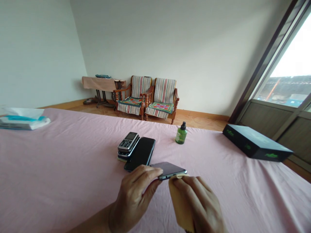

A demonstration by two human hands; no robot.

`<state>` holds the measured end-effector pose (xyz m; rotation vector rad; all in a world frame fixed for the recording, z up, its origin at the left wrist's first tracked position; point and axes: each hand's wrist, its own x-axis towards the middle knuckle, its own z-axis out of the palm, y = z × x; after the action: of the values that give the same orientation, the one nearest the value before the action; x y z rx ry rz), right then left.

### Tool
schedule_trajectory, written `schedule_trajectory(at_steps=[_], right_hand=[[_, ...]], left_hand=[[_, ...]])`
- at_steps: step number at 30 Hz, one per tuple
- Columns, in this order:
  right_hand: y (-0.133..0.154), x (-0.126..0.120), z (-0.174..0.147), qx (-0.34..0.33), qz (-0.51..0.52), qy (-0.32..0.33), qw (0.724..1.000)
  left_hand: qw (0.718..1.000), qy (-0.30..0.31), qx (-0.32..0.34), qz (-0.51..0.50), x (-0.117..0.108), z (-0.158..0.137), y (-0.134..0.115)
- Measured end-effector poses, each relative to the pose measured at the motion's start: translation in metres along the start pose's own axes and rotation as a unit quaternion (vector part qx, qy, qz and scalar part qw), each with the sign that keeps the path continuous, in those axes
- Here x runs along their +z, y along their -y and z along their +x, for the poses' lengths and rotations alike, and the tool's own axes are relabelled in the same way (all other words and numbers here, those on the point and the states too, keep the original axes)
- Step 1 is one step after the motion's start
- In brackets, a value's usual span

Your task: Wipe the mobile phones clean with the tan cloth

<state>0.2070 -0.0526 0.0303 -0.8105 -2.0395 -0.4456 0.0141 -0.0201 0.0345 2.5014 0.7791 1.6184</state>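
Note:
My left hand (pixel 136 194) grips a dark smartphone (pixel 170 168) by its near left edge, thumb below and fingers on top. A folded yellow cloth (pixel 181 204) is pinched in my right hand (pixel 201 200) and touches the phone's near edge. Just beyond my left hand, another black smartphone (pixel 142 152) lies face up. Beside it on the left, a silver keypad phone (pixel 128 142) rests on top of a small stack of phones. My right thumb is hidden behind the cloth.
A green spray bottle (pixel 181 134) stands upright beyond the phones. On the right lies a black box (pixel 257 142), and a tissue pack (pixel 24 121) sits at the far left. All are on a pink tablecloth (pixel 73 168). Two wooden chairs (pixel 161 97) stand by the wall.

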Motion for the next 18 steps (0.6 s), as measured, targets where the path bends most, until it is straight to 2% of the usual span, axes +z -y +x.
schedule_trajectory(at_steps=[8, 15, 18], right_hand=[[0.0013, -0.0056, -0.0028, 0.031, -0.011, 0.01, 0.999], [0.0007, 0.0026, -0.0062, 0.034, 0.002, -0.033, 0.999], [0.0005, -0.0003, -0.0049, 0.049, 0.018, -0.005, 0.999]], left_hand=[[1.0, 0.002, 0.001, 0.003, -0.0015, -0.0003, -0.0013], [1.0, 0.012, -0.002, -0.002, -0.0003, -0.0032, -0.0004], [1.0, 0.011, -0.004, -0.002, 0.0005, -0.0039, -0.0003]])
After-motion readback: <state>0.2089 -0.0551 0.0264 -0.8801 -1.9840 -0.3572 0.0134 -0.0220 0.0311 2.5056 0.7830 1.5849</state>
